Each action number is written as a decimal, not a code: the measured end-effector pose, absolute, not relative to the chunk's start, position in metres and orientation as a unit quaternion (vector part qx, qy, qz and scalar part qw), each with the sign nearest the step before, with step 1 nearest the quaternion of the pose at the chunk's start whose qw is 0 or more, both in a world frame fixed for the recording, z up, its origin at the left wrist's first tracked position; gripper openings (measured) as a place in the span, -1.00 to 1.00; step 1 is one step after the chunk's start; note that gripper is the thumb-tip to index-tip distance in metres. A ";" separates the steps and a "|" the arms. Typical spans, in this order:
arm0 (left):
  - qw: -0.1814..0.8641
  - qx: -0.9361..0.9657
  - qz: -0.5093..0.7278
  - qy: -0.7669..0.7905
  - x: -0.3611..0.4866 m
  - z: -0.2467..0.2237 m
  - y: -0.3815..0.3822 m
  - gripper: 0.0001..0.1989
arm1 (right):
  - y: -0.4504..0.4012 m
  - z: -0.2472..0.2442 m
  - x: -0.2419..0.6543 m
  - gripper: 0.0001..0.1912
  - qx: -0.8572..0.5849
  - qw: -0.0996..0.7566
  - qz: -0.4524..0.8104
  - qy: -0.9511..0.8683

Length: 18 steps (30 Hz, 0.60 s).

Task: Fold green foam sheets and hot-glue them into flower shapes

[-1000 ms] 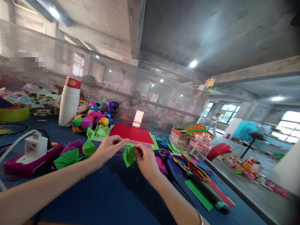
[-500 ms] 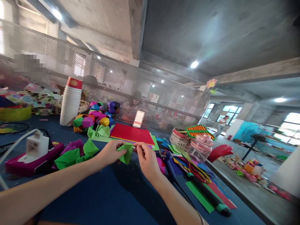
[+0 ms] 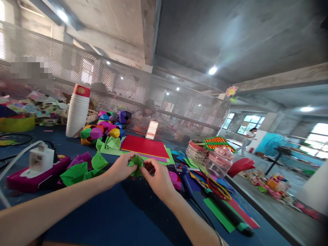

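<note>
A small piece of folded green paper [image 3: 136, 166] is held above the blue table, in the middle of the view. My left hand [image 3: 122, 169] is closed on its left side, thumb in front. From the right, my right hand [image 3: 159, 176] pinches the paper's edge between thumb and fingers. Left of my left forearm lie more folded green paper pieces [image 3: 74, 174] and a purple folded piece [image 3: 82, 159]. Just right of my right hand rests a blue glue gun [image 3: 184, 177]. Behind my hands is a stack of red sheets [image 3: 146, 147].
A tall paper cup stack [image 3: 77, 112] and colourful paper balls [image 3: 96, 132] stand at the back left. On the left is a purple power strip [image 3: 20, 177] with a white plug. A clear jar [image 3: 219, 162], a woven basket [image 3: 196, 152] and a black-handled tool [image 3: 225, 208] are on the right.
My right hand has moved slightly left and now grips the green paper's edge. The paper has turned and sits closer between both hands. A person in the right background has shifted right.
</note>
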<state>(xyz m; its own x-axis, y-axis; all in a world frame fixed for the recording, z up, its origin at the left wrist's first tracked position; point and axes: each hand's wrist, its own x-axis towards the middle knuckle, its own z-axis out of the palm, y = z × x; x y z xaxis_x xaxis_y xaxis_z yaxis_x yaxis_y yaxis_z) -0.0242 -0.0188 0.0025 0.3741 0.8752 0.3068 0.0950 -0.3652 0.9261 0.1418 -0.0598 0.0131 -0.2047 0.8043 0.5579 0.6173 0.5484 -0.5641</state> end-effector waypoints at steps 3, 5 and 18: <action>0.380 0.740 0.441 0.337 -0.024 0.002 -0.019 -0.81 | -0.060 0.012 0.142 -0.91 -0.461 0.421 0.095 -0.775; 0.330 0.761 0.442 0.341 -0.025 0.003 -0.019 -0.80 | -0.059 0.012 0.143 -0.89 -0.459 0.418 0.086 -0.779; 0.287 0.758 0.436 0.391 -0.028 -0.001 -0.013 -0.80 | -0.057 0.013 0.145 -0.88 -0.478 0.414 0.102 -0.768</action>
